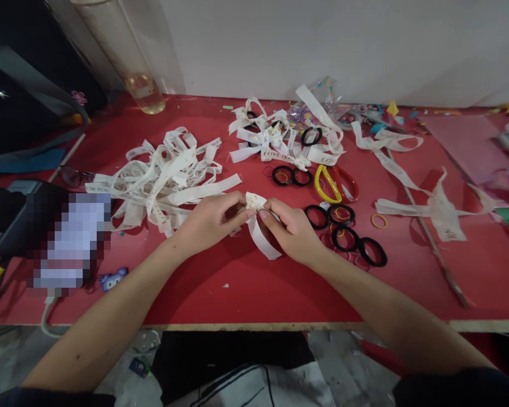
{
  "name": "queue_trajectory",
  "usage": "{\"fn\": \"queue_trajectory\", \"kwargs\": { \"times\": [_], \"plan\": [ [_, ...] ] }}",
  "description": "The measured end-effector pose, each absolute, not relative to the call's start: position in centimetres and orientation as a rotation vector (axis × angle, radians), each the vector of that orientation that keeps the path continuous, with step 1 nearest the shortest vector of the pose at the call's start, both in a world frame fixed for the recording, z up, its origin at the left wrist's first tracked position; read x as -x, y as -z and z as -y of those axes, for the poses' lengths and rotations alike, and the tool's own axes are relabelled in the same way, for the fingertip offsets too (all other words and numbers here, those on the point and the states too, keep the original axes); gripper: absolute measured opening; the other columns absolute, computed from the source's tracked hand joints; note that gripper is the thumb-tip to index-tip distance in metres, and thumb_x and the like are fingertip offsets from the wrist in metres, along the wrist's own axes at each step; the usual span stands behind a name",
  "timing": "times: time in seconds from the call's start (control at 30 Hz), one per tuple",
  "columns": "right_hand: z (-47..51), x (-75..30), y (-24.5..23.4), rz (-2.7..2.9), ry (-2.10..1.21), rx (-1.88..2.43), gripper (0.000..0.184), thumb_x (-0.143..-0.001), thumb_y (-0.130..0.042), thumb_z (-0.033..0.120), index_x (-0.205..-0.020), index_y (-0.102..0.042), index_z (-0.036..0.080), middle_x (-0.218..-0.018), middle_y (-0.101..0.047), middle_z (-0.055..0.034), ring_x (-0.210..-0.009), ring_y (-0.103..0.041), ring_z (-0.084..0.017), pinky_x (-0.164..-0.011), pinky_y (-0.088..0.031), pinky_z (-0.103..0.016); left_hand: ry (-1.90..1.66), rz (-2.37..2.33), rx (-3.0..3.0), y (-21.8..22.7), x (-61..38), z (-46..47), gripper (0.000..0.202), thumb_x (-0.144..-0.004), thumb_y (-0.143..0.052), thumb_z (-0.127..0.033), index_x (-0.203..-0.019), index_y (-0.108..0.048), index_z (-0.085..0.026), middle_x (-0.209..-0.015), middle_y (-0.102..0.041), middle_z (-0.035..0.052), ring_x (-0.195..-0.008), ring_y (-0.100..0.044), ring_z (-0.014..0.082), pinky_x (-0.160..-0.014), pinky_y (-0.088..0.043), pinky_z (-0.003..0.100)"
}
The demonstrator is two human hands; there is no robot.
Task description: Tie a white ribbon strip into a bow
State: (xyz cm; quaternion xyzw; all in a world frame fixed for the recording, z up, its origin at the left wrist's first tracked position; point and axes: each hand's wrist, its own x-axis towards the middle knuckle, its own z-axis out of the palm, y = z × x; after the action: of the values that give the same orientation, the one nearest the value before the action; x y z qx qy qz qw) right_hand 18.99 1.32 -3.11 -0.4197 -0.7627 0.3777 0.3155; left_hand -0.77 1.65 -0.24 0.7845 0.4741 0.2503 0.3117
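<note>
Between my two hands is a white printed ribbon (263, 238), with a folded loop at the top and one tail hanging down over the red table. My left hand (214, 217) pinches the ribbon from the left, thumb and fingertips pressed together. From the right, my right hand (294, 229) pinches it too, its fingertips close to those of the left. Whether anything else sits inside the pinch is hidden. Just right of my right hand lie several black hair ties (343, 238), and a pair of scissors with yellow and red handles (328, 186) rests behind them.
A heap of white ribbons (165, 175) lies to the left. Ribbon bows with black hair ties (275, 135) are piled at the back. Loose ribbons (441, 209) lie right. A phone (74, 243) with a cable, a blue trinket (113, 279) and a bottle (146, 93) are on the left.
</note>
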Motion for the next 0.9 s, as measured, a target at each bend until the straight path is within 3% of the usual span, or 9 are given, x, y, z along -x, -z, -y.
{"fn": "queue_trajectory", "kwargs": {
  "times": [0.9],
  "plan": [
    [-1.24, -19.08, 3.05, 2.037, -0.990, 1.133, 0.022, -0.097, -0.042, 0.033, -0.080, -0.047, 0.020, -0.061, -0.047, 0.0049, -0.052, -0.041, -0.009, -0.052, -0.031, -0.022, -0.649, -1.267, -2.148, 0.31, 0.93, -1.45, 0.022, -0.091, -0.052, -0.036, -0.079, -0.053, -0.018, -0.066, -0.057, -0.0039, -0.060, -0.050, 0.0091, -0.057, -0.035, 0.020]
  ]
}}
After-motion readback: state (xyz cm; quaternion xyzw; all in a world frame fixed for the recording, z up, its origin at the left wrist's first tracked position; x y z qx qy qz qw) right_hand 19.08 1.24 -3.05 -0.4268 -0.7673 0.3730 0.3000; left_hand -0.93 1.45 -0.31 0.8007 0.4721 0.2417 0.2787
